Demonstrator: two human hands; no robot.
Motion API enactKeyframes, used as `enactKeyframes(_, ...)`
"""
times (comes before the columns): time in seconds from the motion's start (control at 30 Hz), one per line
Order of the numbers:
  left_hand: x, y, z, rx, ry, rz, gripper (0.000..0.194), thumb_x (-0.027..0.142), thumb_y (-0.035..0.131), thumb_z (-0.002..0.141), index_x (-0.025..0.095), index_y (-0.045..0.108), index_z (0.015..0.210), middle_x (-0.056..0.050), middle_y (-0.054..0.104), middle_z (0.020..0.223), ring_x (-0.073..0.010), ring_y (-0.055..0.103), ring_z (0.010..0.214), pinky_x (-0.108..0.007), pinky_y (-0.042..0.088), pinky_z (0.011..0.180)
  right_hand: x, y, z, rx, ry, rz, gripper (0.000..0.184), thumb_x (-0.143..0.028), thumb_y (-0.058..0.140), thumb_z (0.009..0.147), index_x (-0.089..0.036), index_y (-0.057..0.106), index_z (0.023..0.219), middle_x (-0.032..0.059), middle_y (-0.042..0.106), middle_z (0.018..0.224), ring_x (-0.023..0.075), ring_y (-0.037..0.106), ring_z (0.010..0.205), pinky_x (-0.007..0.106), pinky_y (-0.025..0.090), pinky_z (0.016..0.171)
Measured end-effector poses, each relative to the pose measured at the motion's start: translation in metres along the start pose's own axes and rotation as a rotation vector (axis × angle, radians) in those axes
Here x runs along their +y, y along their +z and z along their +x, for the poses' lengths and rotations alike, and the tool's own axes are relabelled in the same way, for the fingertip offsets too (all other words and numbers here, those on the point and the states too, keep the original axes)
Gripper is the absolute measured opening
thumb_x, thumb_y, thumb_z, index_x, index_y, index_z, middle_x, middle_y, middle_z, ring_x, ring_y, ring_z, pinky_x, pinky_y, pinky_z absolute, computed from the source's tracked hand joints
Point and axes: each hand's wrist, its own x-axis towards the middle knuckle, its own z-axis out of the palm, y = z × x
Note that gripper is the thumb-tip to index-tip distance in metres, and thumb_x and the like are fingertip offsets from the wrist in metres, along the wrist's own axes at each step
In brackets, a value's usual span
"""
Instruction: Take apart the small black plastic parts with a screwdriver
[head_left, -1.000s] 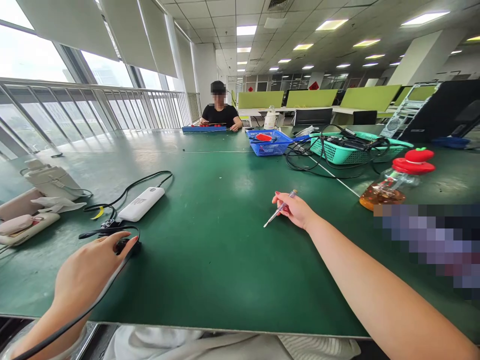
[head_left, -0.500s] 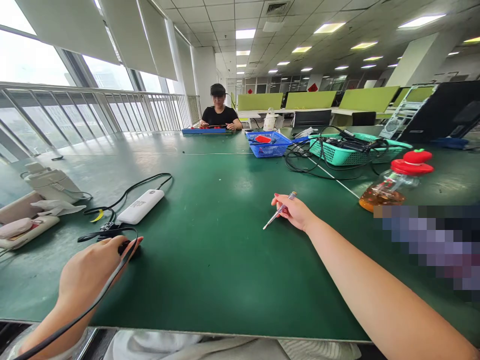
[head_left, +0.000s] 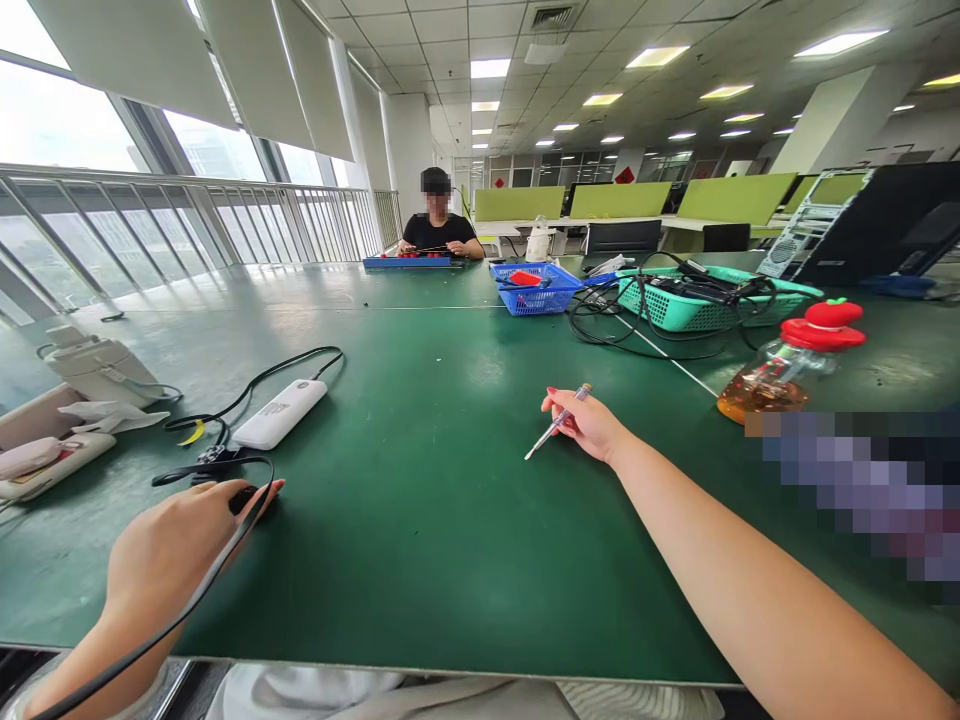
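Note:
My right hand [head_left: 589, 425] rests on the green table [head_left: 420, 520] and pinches a slim clear-handled screwdriver [head_left: 553, 426], whose tip points down-left at the table top. My left hand [head_left: 176, 545] lies at the near left with its fingers curled over a small black object [head_left: 244, 497] on a black cable [head_left: 202, 590]; the cable runs back along my wrist. A white power bank [head_left: 279, 413] with its own black cable lies just beyond that hand.
At far left lie a white device [head_left: 101, 368], tissues and a pink case. A blue basket [head_left: 536, 288], a teal basket [head_left: 712, 300] of cables and a red-capped bottle [head_left: 787, 365] stand on the right. Another person [head_left: 437, 225] sits at the far end.
The view has shifted slightly. My left hand has drawn a little toward me over the black object. The right hand and screwdriver have barely moved.

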Motion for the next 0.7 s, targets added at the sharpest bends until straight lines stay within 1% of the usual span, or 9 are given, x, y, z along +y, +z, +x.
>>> enactKeyframes(0.07, 0.001, 0.0, -0.001, -0.015, 0.003, 0.07, 0.053, 0.056, 0.036, 0.094, 0.02, 0.071, 0.112, -0.014, 0.073, 0.104, -0.0359, 0.068, 0.099, -0.042, 0.049, 0.08, 0.0, 0.0, 0.0, -0.002, -0.001, -0.002, 0.041, -0.057, 0.076, 0.07, -0.018, 0.066, 0.066, -0.0063, 0.043, 0.051, 0.0047, 0.032, 0.039, 0.03, 0.043, 0.053)
enactKeyframes(0.13, 0.001, 0.0, -0.002, -0.019, 0.007, 0.114, 0.055, 0.057, 0.034, 0.095, 0.021, 0.07, 0.115, -0.013, 0.074, 0.104, -0.0347, 0.068, 0.1, -0.041, 0.05, 0.08, 0.0, 0.0, 0.0, -0.003, -0.004, -0.003, 0.041, -0.058, 0.076, 0.07, -0.018, 0.066, 0.066, -0.0061, 0.044, 0.051, 0.0049, 0.031, 0.039, 0.03, 0.043, 0.053)
enactKeyframes(0.27, -0.001, 0.003, -0.001, -0.019, 0.03, 0.125, 0.062, 0.063, 0.03, 0.094, 0.021, 0.07, 0.115, -0.013, 0.074, 0.101, -0.0349, 0.068, 0.099, -0.041, 0.05, 0.08, -0.001, 0.0, -0.001, -0.006, -0.005, -0.006, 0.042, -0.059, 0.076, 0.069, -0.019, 0.066, 0.065, -0.0061, 0.044, 0.051, 0.0051, 0.031, 0.039, 0.03, 0.043, 0.053)
enactKeyframes(0.37, -0.002, 0.004, -0.003, -0.022, 0.024, 0.109, 0.062, 0.063, 0.031, 0.093, 0.022, 0.068, 0.121, -0.012, 0.073, 0.11, -0.0357, 0.067, 0.104, -0.042, 0.05, 0.082, 0.0, 0.0, 0.0, -0.003, -0.003, -0.006, 0.043, -0.059, 0.077, 0.068, -0.018, 0.066, 0.065, -0.0063, 0.043, 0.05, 0.005, 0.031, 0.039, 0.03, 0.042, 0.052)
enactKeyframes(0.43, -0.004, 0.004, -0.007, 0.001, 0.017, 0.091, 0.062, 0.062, 0.031, 0.094, 0.023, 0.065, 0.127, -0.012, 0.071, 0.117, -0.0352, 0.066, 0.106, -0.042, 0.051, 0.083, 0.0, 0.0, 0.0, 0.0, -0.001, -0.006, 0.042, -0.059, 0.076, 0.068, -0.018, 0.066, 0.065, -0.0063, 0.042, 0.05, 0.005, 0.031, 0.039, 0.03, 0.042, 0.051)
enactKeyframes(0.6, -0.013, 0.009, -0.011, 0.152, -0.022, -0.011, 0.061, 0.06, 0.025, 0.094, 0.027, 0.06, 0.132, -0.01, 0.067, 0.125, -0.0327, 0.064, 0.111, -0.042, 0.051, 0.088, 0.0, -0.001, 0.0, -0.004, 0.001, -0.012, 0.04, -0.056, 0.075, 0.072, -0.018, 0.065, 0.064, -0.006, 0.042, 0.051, 0.005, 0.032, 0.04, 0.03, 0.042, 0.051)
enactKeyframes(0.7, -0.02, 0.012, -0.007, 0.145, -0.019, -0.165, 0.056, 0.056, 0.03, 0.092, 0.03, 0.058, 0.133, -0.007, 0.068, 0.124, -0.0285, 0.066, 0.105, -0.038, 0.052, 0.088, 0.0, -0.001, 0.0, -0.004, 0.001, -0.013, 0.04, -0.056, 0.075, 0.071, -0.018, 0.066, 0.064, -0.0061, 0.042, 0.05, 0.0051, 0.031, 0.04, 0.03, 0.042, 0.052)
